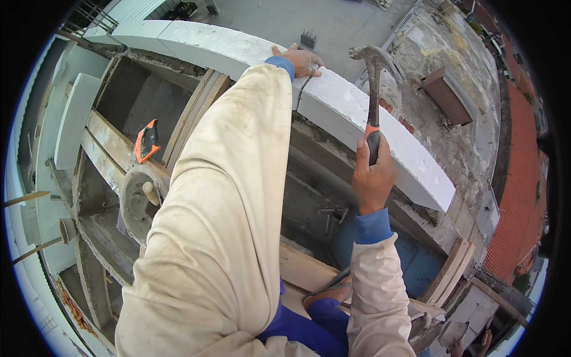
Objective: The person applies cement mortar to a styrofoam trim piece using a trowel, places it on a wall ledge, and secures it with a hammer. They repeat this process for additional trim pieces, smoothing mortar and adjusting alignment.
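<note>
Gripping the hammer (373, 98) by its handle, our right hand (375, 178) curls its fingers snugly, head upward, presumably for control. Our left hand (299, 61) rests with fingers spread, grasping nothing, by the joint, seemingly steadying the white blocks (345, 110) set end to end along the edge. Planks (193, 113) span openings nearby, likely as footing.

1. You're on an open-air building site, high up.
2. White blocks (369, 110) form a course under your left hand (299, 61).
3. Your right hand (375, 175) holds a claw hammer (373, 89).
4. Left of both: a mortar-smeared bucket (133, 215), planks (111, 139).
5. Far right: a red roof (516, 190).
</note>
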